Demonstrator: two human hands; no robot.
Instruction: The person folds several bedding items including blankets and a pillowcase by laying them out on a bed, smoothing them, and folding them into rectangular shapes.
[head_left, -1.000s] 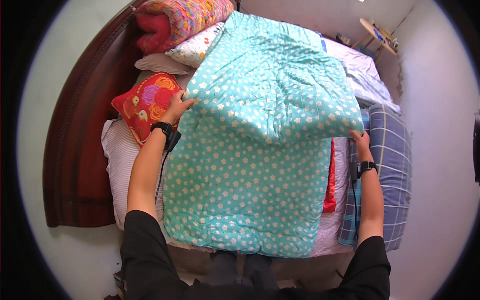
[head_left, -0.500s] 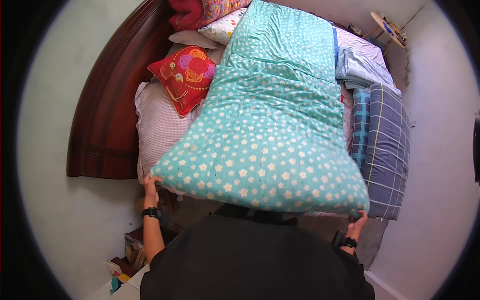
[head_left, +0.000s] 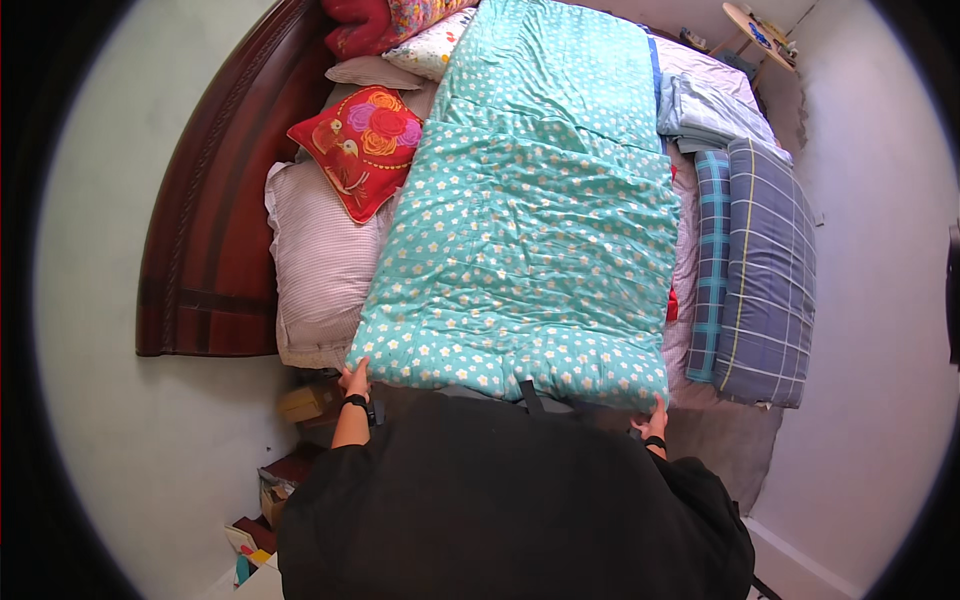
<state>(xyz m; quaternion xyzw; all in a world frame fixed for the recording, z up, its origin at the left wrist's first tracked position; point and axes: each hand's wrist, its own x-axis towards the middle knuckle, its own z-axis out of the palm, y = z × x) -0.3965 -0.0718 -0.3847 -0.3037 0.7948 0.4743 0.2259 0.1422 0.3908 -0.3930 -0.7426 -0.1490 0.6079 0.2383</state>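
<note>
I see teal flowered quilt [head_left: 525,250] spread down middle of bed [head_left: 687,235], near edge along bed's front. Left hand [head_left: 355,379] gripping near-left corner, fingers closed on fabric! Right hand [head_left: 654,420] holding near-right corner, fingers partly hidden from me. Red cushion [head_left: 362,150] overlaps striped pillow [head_left: 325,265], left of quilt, near dark headboard [head_left: 205,270]. Grey checked bedding [head_left: 770,280] lies right, beside blue plaid piece [head_left: 711,265].

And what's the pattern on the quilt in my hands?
Small pale flowers scattered over turquoise; the quilt shows best in the head view.
</note>
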